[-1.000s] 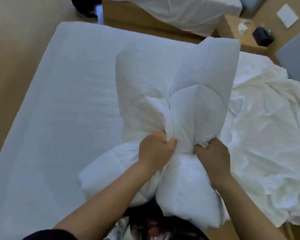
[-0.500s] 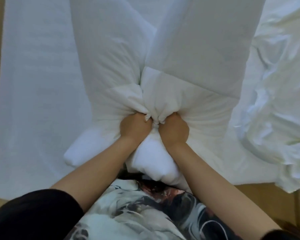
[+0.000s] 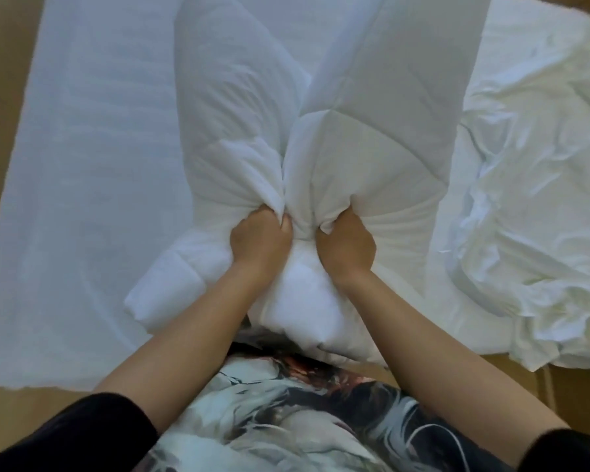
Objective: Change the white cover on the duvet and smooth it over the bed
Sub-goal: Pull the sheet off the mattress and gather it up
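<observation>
A thick white quilted duvet [image 3: 372, 107] lies folded lengthwise down the middle of the bed, bunched tight at its near end. My left hand [image 3: 259, 243] grips a gathered fistful of the duvet on the left of the bunch. My right hand [image 3: 346, 248] grips the fabric right beside it, a small gap between the two fists. The duvet's near end bulges over the bed's front edge below my wrists. A crumpled white cover [image 3: 532, 206] lies heaped on the bed's right side, apart from my hands.
The white bed sheet [image 3: 92, 199] is bare on the left half of the mattress. Tan floor [image 3: 0, 80] runs along the left side and in front of the bed. My body stands against the bed's near edge.
My view has tipped down and closer to the bed. My hands came together on the bunched duvet, then parted slightly. The bedside table and second bed have left the view.
</observation>
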`<state>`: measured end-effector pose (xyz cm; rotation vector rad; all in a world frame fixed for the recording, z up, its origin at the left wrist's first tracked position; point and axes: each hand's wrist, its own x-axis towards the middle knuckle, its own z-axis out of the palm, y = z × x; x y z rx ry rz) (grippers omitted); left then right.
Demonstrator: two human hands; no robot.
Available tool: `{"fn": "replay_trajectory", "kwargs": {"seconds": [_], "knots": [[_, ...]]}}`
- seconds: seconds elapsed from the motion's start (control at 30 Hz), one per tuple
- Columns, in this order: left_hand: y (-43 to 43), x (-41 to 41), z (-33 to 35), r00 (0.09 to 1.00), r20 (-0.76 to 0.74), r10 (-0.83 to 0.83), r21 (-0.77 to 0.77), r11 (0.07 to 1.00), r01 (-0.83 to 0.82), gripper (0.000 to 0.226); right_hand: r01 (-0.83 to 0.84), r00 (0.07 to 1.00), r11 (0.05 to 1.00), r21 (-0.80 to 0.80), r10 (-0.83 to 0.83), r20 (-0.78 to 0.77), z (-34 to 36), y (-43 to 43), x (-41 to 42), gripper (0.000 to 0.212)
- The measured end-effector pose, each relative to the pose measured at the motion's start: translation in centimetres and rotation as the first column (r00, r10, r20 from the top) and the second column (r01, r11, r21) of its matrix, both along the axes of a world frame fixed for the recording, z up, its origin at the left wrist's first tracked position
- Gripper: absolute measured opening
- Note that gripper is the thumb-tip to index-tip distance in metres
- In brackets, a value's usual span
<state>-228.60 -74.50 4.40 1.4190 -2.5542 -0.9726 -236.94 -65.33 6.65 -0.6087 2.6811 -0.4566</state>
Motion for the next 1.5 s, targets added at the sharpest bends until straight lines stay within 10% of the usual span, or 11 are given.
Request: {"fn": "replay_trajectory", "kwargs": {"seconds": [0.27,0.7,0.9,1.1,1.17,1.23,1.3,1.5], "knots": [[2.4,-1.2,3.9,0.991,-0.123,0.046,-0.024,0.998,-0.050,0.040,-0.015,0.996,0.954,-0.299,-0.012,-0.088,4.2,2.9,-1.6,0.008],[23.4,-18.4,13.4,0.800,-0.600,0.022,-0.081,0.993,-0.088,0.046,-0.040,0.962,0.586,-0.810,-0.197,-0.190,12.7,22.3,-17.2,0.046],[27.1,-21.8,8.0,0.998,-0.043,0.051,-0.258,0.964,-0.061,0.034,-0.001,0.999,0.939,-0.343,-0.013,-0.039,5.3,29.6,-24.2,0.016],[30.0,-22.3,6.5,0.995,-0.059,-0.076,-0.564,0.825,0.029,0.084,-0.082,0.995,0.837,-0.540,0.037,-0.094,5.2,30.3,-25.8,0.045],[30.1,-23.2,6.2,0.995,-0.067,-0.071,-0.401,0.915,0.038,0.087,-0.104,0.993,0.786,-0.609,0.052,-0.103,5.8,30.7,-26.4,0.050],[29.4,-24.1,6.0,0.993,0.012,0.117,0.123,0.985,-0.118,0.104,-0.115,0.993,0.723,-0.681,0.055,-0.109,6.4,31.9,-27.6,0.054],[29.0,-25.1,5.3,0.976,-0.028,0.216,0.571,0.805,-0.161,0.120,-0.099,0.994,0.691,-0.716,0.034,-0.104,7.1,33.5,-29.6,0.054],[33.3,-30.5,3.2,0.981,-0.192,-0.001,0.645,0.754,0.127,0.101,0.048,0.975,0.953,-0.298,0.020,0.222,6.9,40.6,-37.6,0.024]]}}
